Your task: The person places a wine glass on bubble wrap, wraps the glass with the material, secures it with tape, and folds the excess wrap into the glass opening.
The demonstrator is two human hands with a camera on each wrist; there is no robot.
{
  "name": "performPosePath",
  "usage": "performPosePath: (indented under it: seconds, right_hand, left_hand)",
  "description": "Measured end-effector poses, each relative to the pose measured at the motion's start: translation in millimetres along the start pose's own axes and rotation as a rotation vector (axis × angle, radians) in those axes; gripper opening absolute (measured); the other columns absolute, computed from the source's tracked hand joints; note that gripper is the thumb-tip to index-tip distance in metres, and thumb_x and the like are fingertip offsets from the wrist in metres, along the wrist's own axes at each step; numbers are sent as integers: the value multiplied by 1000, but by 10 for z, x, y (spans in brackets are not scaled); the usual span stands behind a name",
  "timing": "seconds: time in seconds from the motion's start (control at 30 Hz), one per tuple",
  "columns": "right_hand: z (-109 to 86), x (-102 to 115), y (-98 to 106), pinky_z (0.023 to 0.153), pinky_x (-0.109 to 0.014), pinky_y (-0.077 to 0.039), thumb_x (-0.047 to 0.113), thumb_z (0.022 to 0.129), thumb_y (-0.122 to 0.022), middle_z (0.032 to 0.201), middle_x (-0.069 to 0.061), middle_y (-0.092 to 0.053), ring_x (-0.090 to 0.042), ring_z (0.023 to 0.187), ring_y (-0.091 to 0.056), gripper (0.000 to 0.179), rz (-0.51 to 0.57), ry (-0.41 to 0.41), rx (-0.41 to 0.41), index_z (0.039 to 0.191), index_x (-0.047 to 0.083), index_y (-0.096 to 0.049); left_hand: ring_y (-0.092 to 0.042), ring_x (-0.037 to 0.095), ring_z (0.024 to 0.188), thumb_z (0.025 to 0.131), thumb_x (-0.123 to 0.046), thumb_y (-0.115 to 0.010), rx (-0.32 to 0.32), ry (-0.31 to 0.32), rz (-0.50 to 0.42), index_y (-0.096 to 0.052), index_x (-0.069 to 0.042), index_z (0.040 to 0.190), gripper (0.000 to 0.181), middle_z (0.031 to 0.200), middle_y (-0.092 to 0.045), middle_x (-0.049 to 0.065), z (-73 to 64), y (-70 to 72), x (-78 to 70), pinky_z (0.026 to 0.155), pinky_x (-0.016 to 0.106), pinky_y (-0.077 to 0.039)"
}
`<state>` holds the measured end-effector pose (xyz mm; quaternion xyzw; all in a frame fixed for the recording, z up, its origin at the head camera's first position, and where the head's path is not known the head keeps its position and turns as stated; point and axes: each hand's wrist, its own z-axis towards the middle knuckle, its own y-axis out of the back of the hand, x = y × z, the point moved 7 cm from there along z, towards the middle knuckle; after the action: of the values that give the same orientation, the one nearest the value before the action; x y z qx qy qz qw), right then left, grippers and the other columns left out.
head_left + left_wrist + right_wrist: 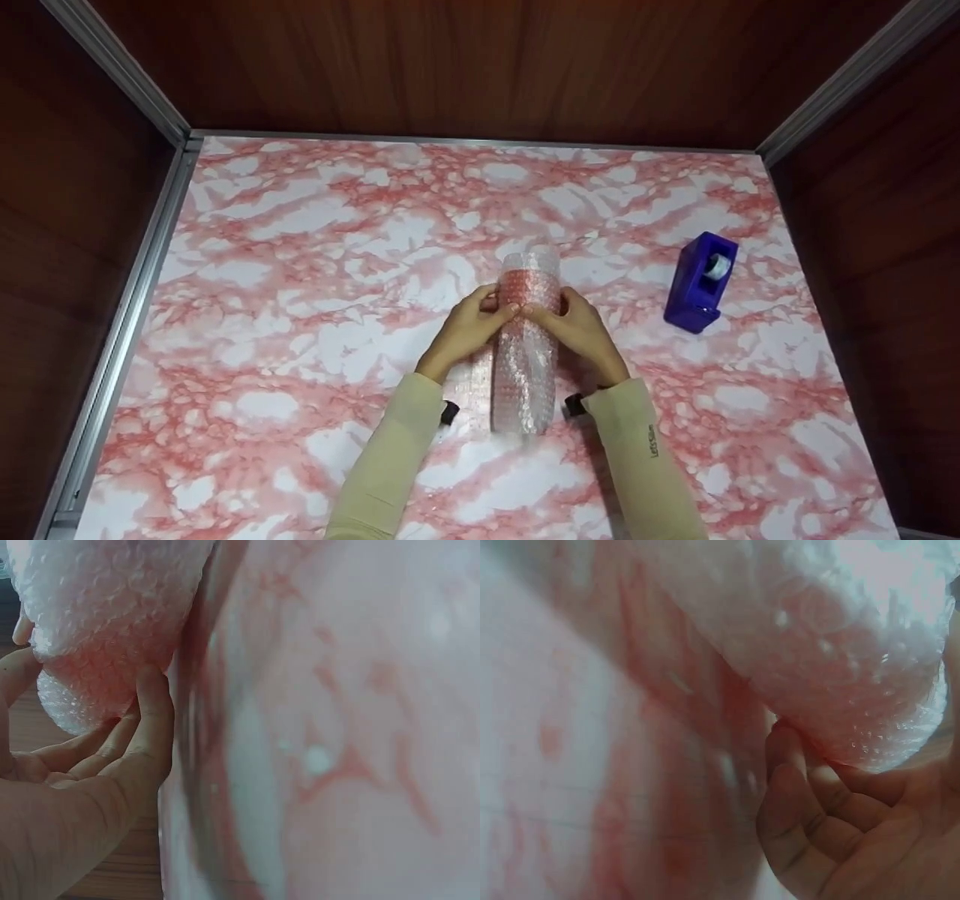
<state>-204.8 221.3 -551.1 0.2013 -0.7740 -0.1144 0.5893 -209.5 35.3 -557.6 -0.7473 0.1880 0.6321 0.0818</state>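
A long roll of bubble wrap [525,375] lies lengthwise in front of the person, with something red showing through its far part. The left hand [474,321] grips it from the left side, thumb on top and fingers curled under the edge. From the other side the right hand [576,324] holds it the same way, and the two thumbs nearly meet on top. Both wrist views show fingers around the bubble wrap [112,637], its red content blurred by the bubbles [825,667]. What the red thing is cannot be told.
A purple tape dispenser [697,285] with a roll of clear tape [718,267] stands to the right of the hands. The table [300,420] has a red and white marbled top. Dark wooden panels [465,67] with metal edges enclose its back and sides.
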Motion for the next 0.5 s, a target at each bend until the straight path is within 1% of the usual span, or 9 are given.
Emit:
performPosePath:
  seconds: [0.07,0.17,0.2,0.3,0.37,0.43,0.5]
  right_hand:
    - [-44,72,30,82,-44,-54,57,81,-78,119,-15,-62,-29,101,-64,82,26,58,-21,136,4,-50]
    - [-127,226,89,78,-43,-55,45,82,-82,116,-14,-61,-28,96,-63,75,43,175,-59,138,6,-49]
    - [-161,281,110,77,-43,-54,39,82,-83,115,-13,-61,-27,95,-63,74,48,214,-76,139,7,-48]
    - [-366,608,191,78,-44,-52,22,80,-87,116,-15,-62,-25,94,-61,72,32,360,-126,139,2,-49]
    - [-515,822,240,81,-45,-50,13,78,-88,120,-17,-61,-25,98,-60,74,19,460,-155,137,-4,-48]
    - [-662,1026,283,87,-46,-48,6,74,-88,124,-22,-59,-27,105,-59,75,2,567,-185,135,-11,-47]
    - [-745,1112,309,94,-44,-46,1,70,-89,129,-24,-57,-30,113,-57,80,-2,655,-210,135,-13,-45]
  left_hand:
    - [-62,23,115,94,-45,-69,-8,-32,-20,-43,-10,150,71,133,-59,12,-27,18,-73,90,36,-53]
    - [-60,25,117,92,-43,-72,-19,-115,-37,-41,-13,151,73,137,-56,11,-78,51,-229,91,37,-53]
    - [-59,24,117,92,-42,-73,-23,-154,-44,-41,-15,152,73,137,-55,10,-101,62,-292,92,38,-52]
    - [-57,19,119,91,-37,-75,-25,-284,-68,-40,-16,152,73,141,-52,3,-176,74,-486,94,38,-51]
    - [-55,17,121,91,-31,-76,-24,-378,-76,-39,-15,152,73,143,-49,1,-236,70,-617,95,37,-50]
    - [-53,17,124,91,-24,-77,-28,-469,-72,-39,-12,152,73,145,-47,1,-292,61,-738,97,36,-49]
    - [-51,20,126,89,-16,-78,-31,-554,-61,-40,-9,151,73,145,-45,4,-346,48,-842,99,36,-49]
